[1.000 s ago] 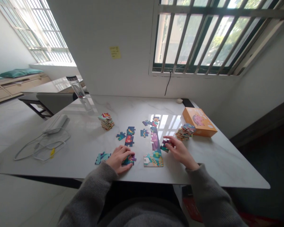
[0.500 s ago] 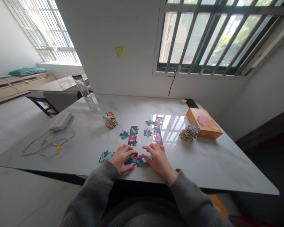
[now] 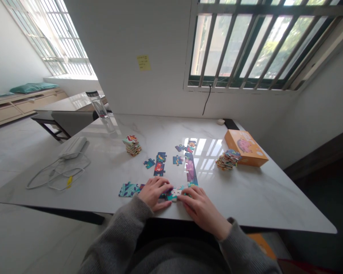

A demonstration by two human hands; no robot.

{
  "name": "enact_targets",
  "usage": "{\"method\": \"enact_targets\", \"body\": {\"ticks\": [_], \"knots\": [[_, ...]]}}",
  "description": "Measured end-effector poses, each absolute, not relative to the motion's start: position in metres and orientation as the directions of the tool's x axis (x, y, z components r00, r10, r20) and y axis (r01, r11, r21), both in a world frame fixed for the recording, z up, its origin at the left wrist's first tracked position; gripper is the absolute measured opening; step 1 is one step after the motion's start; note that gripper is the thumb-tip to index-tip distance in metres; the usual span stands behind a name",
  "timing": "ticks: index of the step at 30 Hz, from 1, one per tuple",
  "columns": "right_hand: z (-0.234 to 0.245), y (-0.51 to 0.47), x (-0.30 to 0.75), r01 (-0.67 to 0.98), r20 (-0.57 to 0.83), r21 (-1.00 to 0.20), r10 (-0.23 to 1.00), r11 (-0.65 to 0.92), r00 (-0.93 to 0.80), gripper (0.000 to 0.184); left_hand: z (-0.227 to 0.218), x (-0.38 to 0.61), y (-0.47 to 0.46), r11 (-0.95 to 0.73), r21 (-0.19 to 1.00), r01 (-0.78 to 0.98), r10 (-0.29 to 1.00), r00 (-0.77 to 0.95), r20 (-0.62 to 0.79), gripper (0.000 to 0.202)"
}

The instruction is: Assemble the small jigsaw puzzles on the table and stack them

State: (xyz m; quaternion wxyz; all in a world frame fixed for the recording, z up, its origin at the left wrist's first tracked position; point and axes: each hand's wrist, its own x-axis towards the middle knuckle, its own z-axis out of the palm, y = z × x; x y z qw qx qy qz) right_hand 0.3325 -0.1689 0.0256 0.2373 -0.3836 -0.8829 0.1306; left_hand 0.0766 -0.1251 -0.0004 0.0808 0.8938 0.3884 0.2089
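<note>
Near the table's front edge lies a row of joined jigsaw puzzle pieces [image 3: 174, 194]. My left hand [image 3: 156, 193] rests over the row's middle, thumb on the near side and fingers on the far side, gripping pieces partly hidden under it. My right hand [image 3: 201, 207] grips the row's right end, with fingertips and thumb on the pieces. Left of my hands, a teal leafy section [image 3: 129, 189] shows. A purple vertical strip [image 3: 190, 171] stands beyond my right hand. Further up are a joined red-and-blue pair [image 3: 160, 164] and loose blue pieces [image 3: 149, 163].
Two stacks of puzzle pieces, one on the left [image 3: 132, 145] and one on the right [image 3: 228, 160], flank the work area. Beside the right stack is an orange box [image 3: 246, 148]. A white device [image 3: 74, 146] with cables lies left; a glass bottle [image 3: 98, 106] stands behind.
Both hands have shifted right along the row, the right one also slightly nearer the front edge. More of the leafy left section and of the purple strip now shows.
</note>
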Motion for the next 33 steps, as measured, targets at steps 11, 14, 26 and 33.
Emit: {"method": "enact_targets", "body": {"ticks": [11,14,26,33], "knots": [[0.024,-0.171,0.33,0.663,0.298,-0.349,0.749,0.662,-0.592,0.035,-0.006,0.081,-0.123,-0.64,0.394,0.659,0.767,0.574,0.287,0.031],[0.023,-0.171,0.329,0.665,0.305,-0.337,0.746,0.666,-0.592,0.037,-0.004,0.082,-0.122,-0.64,0.413,0.648,0.766,0.584,0.269,0.032],[0.022,-0.17,0.329,0.67,0.313,-0.313,0.739,0.673,-0.597,0.031,0.009,0.055,-0.135,-0.613,0.392,0.686,0.79,0.54,0.291,0.032],[0.02,-0.171,0.33,0.652,0.327,-0.301,0.717,0.696,-0.615,0.035,0.0,0.048,-0.134,-0.593,0.385,0.707,0.805,0.537,0.252,0.029]]}}
